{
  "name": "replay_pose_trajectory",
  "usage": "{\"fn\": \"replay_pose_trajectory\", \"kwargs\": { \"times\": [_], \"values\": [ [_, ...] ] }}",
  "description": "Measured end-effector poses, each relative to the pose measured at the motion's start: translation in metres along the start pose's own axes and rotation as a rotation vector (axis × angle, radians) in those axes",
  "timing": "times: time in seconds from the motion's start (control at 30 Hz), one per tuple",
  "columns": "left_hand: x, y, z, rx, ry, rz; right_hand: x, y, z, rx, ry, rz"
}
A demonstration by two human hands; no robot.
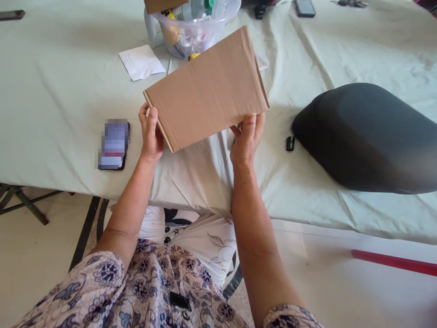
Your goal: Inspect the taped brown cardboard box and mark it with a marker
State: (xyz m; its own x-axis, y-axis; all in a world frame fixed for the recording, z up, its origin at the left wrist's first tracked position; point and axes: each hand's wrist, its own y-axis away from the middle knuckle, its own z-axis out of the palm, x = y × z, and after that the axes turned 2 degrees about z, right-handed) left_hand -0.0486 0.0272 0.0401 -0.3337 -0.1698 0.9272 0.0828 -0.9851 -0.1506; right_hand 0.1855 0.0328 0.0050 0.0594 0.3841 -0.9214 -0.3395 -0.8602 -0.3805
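A flat brown piece of cardboard (pixel 208 86), possibly a thin box, is held up tilted above the cloth-covered table. My left hand (pixel 150 130) grips its left edge, with the thumb on the upper face and the other fingers behind. At the lower right corner my right hand (pixel 247 136) is closed on it, thumb on the near edge and fingers mostly hidden underneath. To the left of my left hand lies a phone (pixel 114 145) with a blurred, lit screen. A small black cap-like piece (pixel 290 144) sits to the right of my right hand.
Behind the cardboard stands a clear plastic basket (pixel 218 23) filled with mixed items. A folded white paper (pixel 141 63) lies beside it. On the right rests a large black padded seat (pixel 368 136). Another phone (pixel 305 8) and keys (pixel 353 3) are at the back of the tablecloth (pixel 61 100).
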Motion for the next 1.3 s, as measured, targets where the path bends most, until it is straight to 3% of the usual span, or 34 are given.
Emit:
{"fn": "replay_pose_trajectory", "kwargs": {
  "times": [0.17,0.3,0.43,0.67,0.9,1.07,1.3],
  "values": [
    [-0.013,0.002,-0.002,-0.082,-0.064,0.053,0.001,-0.001,0.001,0.080,-0.101,0.103],
    [-0.012,0.009,0.001,-0.222,-0.093,-0.035,0.003,-0.004,-0.002,0.153,-0.121,0.162],
    [-0.008,0.012,0.003,-0.265,-0.087,-0.102,0.007,-0.006,-0.005,0.192,-0.107,0.185],
    [-0.013,0.006,0.000,-0.142,-0.028,-0.094,0.007,-0.005,-0.005,0.171,-0.088,0.097],
    [-0.013,-0.002,-0.007,-0.060,0.063,-0.162,0.012,-0.011,-0.007,0.050,-0.136,0.045],
    [-0.007,0.000,-0.004,-0.065,0.164,-0.222,0.012,-0.014,-0.004,0.032,-0.231,-0.015],
    [-0.001,0.003,0.000,-0.057,0.194,-0.229,0.003,-0.012,-0.003,0.012,-0.279,0.039]
  ]
}}
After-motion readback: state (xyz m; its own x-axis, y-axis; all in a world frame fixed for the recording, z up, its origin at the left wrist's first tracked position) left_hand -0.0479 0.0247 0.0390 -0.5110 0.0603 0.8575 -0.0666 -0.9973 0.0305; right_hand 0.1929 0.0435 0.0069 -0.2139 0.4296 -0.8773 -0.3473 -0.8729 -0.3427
